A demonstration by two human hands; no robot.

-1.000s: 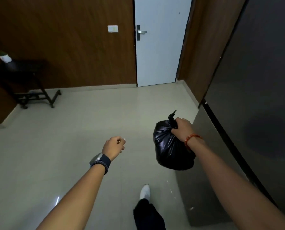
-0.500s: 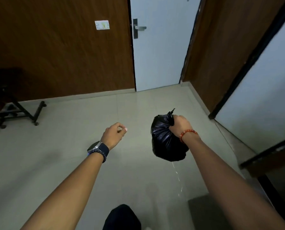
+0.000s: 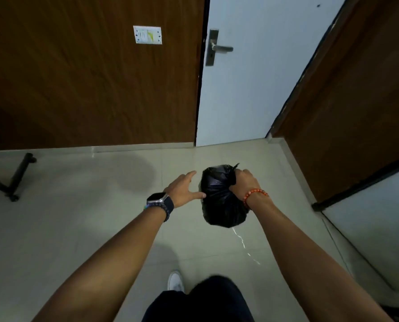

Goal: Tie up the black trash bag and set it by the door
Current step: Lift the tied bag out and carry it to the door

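A small black trash bag (image 3: 219,201) hangs in the air above the tiled floor, its neck gathered and tied at the top. My right hand (image 3: 245,181) grips that neck from the right side. My left hand (image 3: 184,188), with a watch on the wrist, is open with fingers spread, its fingertips at the bag's left side. The white door (image 3: 252,84) with a metal lever handle (image 3: 219,48) stands shut straight ahead, a short way beyond the bag.
Brown wood panelling (image 3: 89,84) with a white wall socket (image 3: 147,34) runs left of the door; another wood wall (image 3: 356,101) closes the right. A black metal stand leg (image 3: 19,175) sits at the left. My white shoe (image 3: 175,280) is on the floor below.
I have walked closer to the door, which now fills more of the view. My left hand has opened from a loose fist and reached over to the bag's side.
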